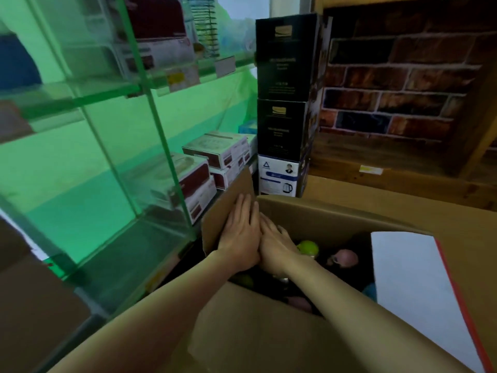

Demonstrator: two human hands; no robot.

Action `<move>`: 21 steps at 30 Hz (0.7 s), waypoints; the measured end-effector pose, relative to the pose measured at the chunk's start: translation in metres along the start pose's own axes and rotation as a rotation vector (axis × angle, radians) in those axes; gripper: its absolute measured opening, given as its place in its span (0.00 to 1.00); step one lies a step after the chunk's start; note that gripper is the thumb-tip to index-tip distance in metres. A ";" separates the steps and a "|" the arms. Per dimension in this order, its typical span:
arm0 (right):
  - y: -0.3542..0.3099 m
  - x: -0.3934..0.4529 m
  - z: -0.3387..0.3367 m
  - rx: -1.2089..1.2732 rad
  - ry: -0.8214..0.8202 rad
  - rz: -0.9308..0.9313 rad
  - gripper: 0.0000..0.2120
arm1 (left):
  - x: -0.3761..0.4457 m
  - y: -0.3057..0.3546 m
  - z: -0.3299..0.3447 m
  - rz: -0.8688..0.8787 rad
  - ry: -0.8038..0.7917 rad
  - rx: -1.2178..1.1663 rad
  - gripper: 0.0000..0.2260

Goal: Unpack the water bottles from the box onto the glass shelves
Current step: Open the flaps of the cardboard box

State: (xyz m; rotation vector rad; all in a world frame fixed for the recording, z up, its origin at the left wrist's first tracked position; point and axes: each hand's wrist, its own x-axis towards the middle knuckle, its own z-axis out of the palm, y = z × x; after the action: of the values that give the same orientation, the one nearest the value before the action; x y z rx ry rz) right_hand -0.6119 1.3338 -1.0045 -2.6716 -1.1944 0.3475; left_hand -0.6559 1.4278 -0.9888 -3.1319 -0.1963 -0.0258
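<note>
Nearest to me is the big cardboard box [269, 332], open at the top, with a white flap [408, 278] edged in red on its right side; both bare forearms reach over its near wall. The left hand [240, 238] lies flat with straight fingers on the brown side flap [228, 208], pressing it outward; the right hand [277, 247] sits just beside it, touching it, fingers reaching down into the box, and I cannot tell whether they grip anything. Down in the dark interior are the water bottles: a green cap [308, 247] just beside the right hand and a pinkish rounded top [347, 258] further right, only their tops showing. They look like smooth, hard, rigid bottles, probably light if empty and likely slippery; I would take one round the neck just below the cap and lift straight up, as they seem packed close. To the left stand the glass shelves [113, 162], green-tinted and fragile, so bottles should be set down softly. Beyond are red-and-white cartons [215, 152], then a stack of black boxes [285, 84] on a white kettle box [279, 179] bearing a triangular logo; the lettering is too blurred to read. A brick-pattern wall [403, 84] lies behind.
</note>
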 end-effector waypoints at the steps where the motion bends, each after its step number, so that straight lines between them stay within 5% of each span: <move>1: -0.006 0.006 0.003 0.005 -0.013 -0.010 0.41 | -0.001 -0.010 0.003 -0.008 -0.007 0.000 0.39; 15: 0.012 0.011 0.021 -0.004 -0.129 0.228 0.39 | 0.000 -0.029 0.031 -0.076 -0.225 0.152 0.41; 21: 0.052 -0.021 0.018 -0.033 -0.302 0.498 0.37 | 0.008 -0.006 0.023 0.020 -0.091 0.129 0.39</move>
State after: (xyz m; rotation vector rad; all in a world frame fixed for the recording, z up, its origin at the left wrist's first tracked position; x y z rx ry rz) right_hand -0.5944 1.2852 -1.0332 -2.9963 -0.5728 0.8355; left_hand -0.6486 1.4350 -1.0117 -3.0080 -0.1601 0.1250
